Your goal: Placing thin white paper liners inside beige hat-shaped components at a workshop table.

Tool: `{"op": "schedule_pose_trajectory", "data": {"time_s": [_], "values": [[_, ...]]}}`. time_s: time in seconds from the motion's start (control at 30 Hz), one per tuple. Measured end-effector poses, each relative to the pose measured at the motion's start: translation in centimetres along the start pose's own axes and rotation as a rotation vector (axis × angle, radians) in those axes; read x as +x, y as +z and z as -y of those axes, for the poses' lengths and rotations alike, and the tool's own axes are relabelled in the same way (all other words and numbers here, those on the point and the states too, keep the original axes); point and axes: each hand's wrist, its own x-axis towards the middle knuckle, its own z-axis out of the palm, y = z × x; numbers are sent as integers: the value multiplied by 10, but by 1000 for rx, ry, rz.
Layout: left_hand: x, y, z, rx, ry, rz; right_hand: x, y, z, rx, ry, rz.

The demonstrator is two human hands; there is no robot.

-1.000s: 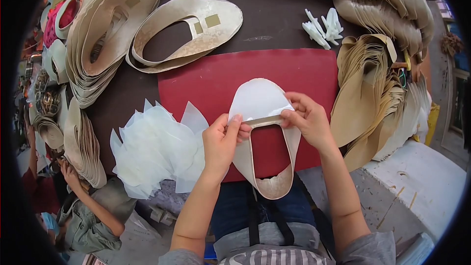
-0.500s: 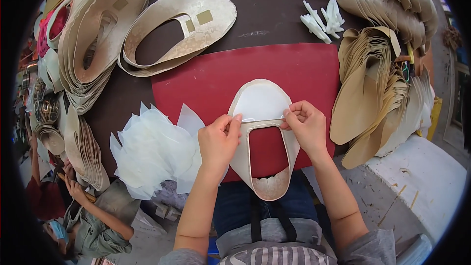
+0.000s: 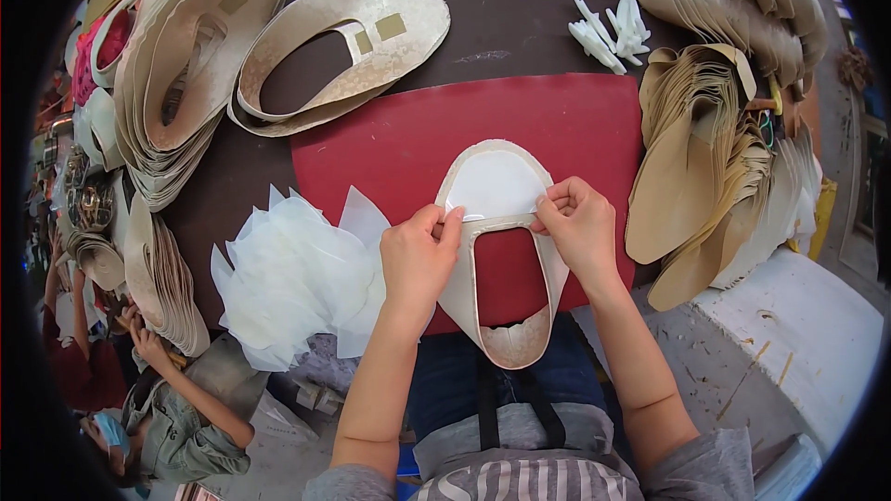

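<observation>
Beige ring-shaped shoe upper, over near edge of red mat; white half-oval sheet on upper's toe, near corners pinched by fingers of left hand and right hand. Left: heaped translucent white pointed sheets. Farther: dark-brown counter, pale oval piece.

One upper is held, and on it one white sheet is counted. One red mat is laid at the table's near edge. Just beyond the mat's far left corner, one loose upper is set down, marked with two squares. In one pile by the near edge, the white sheets are too overlapped to be counted. Toward the right edge, at least three white strips can be made out; the tan pieces stacked there cannot be counted.
</observation>
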Motion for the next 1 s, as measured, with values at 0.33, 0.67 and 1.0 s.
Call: {"op": "schedule_pose_trajectory", "data": {"time_s": [0.33, 0.67, 1.0], "values": [[1, 8, -1, 197, 138, -74, -1, -4, 7, -184, 7, -7], [4, -5, 6, 166, 333, -120, -3, -29, -15, -308, -349, 8], [-28, -24, 4, -1732, -68, 681, 8, -78, 15, 855, -474, 146]]}}
